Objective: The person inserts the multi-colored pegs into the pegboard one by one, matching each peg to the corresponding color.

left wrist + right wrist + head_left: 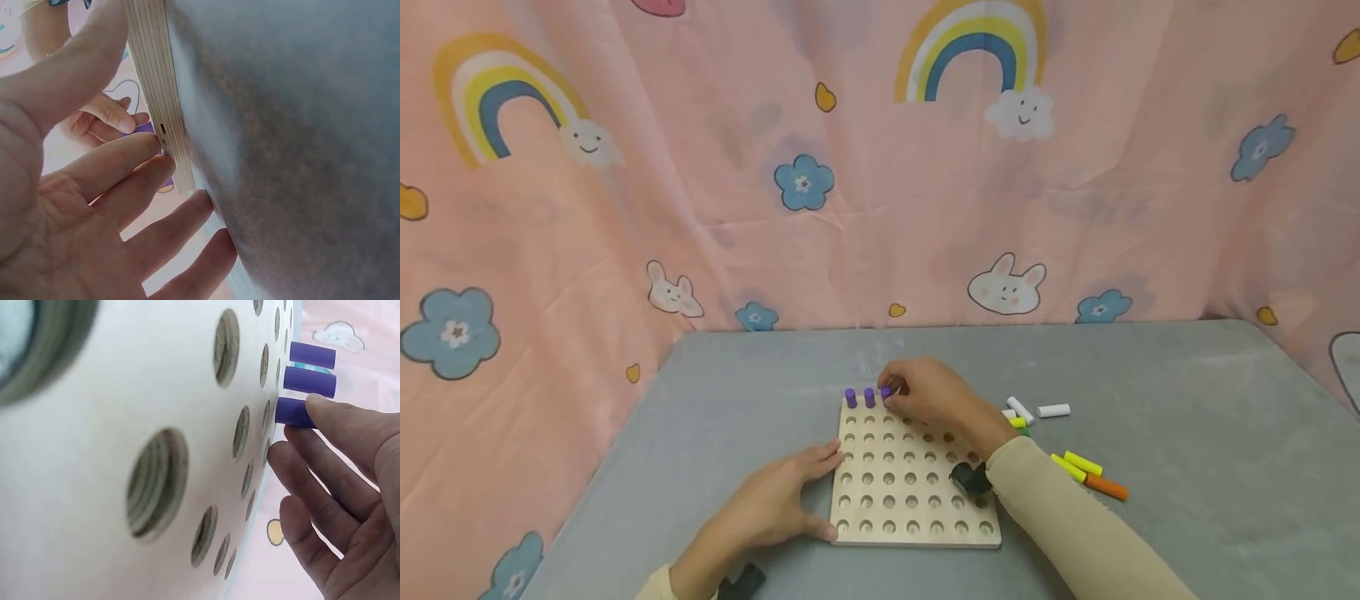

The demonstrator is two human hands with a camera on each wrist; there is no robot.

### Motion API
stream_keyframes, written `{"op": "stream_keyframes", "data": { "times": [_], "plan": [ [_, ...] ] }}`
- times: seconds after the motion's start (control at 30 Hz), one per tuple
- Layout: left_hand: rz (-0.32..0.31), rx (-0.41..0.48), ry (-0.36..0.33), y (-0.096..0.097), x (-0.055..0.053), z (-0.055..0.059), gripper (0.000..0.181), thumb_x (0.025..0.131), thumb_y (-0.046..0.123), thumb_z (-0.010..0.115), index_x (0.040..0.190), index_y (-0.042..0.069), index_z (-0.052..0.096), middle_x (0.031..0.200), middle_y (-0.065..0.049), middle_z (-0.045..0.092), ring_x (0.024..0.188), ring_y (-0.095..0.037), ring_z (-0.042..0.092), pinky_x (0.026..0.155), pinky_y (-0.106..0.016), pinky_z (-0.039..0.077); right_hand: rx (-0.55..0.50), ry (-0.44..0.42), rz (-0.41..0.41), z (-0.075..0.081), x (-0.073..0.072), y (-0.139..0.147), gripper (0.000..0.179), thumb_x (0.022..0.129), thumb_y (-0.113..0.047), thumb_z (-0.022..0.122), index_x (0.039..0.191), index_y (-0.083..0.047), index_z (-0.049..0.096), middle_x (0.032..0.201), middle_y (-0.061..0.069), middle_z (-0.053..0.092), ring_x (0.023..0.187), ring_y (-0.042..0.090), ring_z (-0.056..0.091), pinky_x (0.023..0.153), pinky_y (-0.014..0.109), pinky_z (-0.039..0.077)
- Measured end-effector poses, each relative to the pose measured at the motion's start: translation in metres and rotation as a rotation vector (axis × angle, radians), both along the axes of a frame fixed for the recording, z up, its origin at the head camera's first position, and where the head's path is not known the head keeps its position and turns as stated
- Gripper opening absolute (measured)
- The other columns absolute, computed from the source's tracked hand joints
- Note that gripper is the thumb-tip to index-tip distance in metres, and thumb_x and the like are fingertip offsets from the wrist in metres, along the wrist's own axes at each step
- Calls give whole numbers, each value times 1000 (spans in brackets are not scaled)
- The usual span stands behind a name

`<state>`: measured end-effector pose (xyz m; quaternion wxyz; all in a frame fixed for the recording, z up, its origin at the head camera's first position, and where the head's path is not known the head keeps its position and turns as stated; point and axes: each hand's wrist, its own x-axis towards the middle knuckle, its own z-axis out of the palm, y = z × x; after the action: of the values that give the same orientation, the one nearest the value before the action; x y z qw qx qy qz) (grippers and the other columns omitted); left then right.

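Observation:
A pale wooden pegboard (pixel 877 490) with rows of round holes lies on the grey table. At its far left corner two purple pegs (pixel 860 398) stand upright in the back row. Just right of them my right hand (pixel 928 392) pinches a third purple peg (pixel 292 411) between thumb and fingers, its lower end at the board's back row. Along the left side, my left hand (pixel 778 498) rests against the board's edge, fingers extended and thumb by the near corner. The left wrist view shows the fingertips (pixel 164 165) touching the layered plywood edge (pixel 156 81).
Right of the board lie white pegs (pixel 1053 411), yellow pegs (pixel 1083 462) and an orange peg (pixel 1107 487). A green peg (pixel 1023 432) is partly hidden by the right forearm. A pink patterned curtain (pixel 865 250) hangs behind the table (pixel 1187 467).

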<state>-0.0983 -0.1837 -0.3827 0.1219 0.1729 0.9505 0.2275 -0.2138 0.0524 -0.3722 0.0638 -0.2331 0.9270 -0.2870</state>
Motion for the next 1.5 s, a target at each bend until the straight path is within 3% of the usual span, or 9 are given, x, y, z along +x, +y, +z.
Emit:
{"op": "stream_keyframes", "data": {
  "times": [0.23,0.87,1.17,1.5],
  "plan": [
    [2,-9,-1,2,-1,0,94,61,38,92,144,17,53,157,1,44,144,-34,42,114,-59,38,45,-14,-11,5,12,14,31,95,-23,68,126,-20,65,116,0,71,104,18,67,88,38,57],
    [-10,-21,15,1,-4,-2,95,62,40,91,145,16,52,157,1,43,144,-31,43,115,-56,38,69,119,-2,12,53,110,27,93,-25,70,119,-17,69,115,0,72,101,21,67,87,46,57],
    [-3,-19,8,-2,-2,-1,94,63,37,92,145,16,52,157,0,43,144,-33,42,115,-58,38,84,46,-60,7,57,134,27,91,-28,72,117,-19,70,113,-2,72,100,18,66,85,45,58],
    [-2,-21,2,0,-3,-2,93,63,37,92,145,17,52,157,1,44,144,-32,42,115,-58,38,160,-52,-154,4,72,163,33,90,-36,72,119,-20,69,118,1,71,105,22,64,89,53,56]
  ]
}}
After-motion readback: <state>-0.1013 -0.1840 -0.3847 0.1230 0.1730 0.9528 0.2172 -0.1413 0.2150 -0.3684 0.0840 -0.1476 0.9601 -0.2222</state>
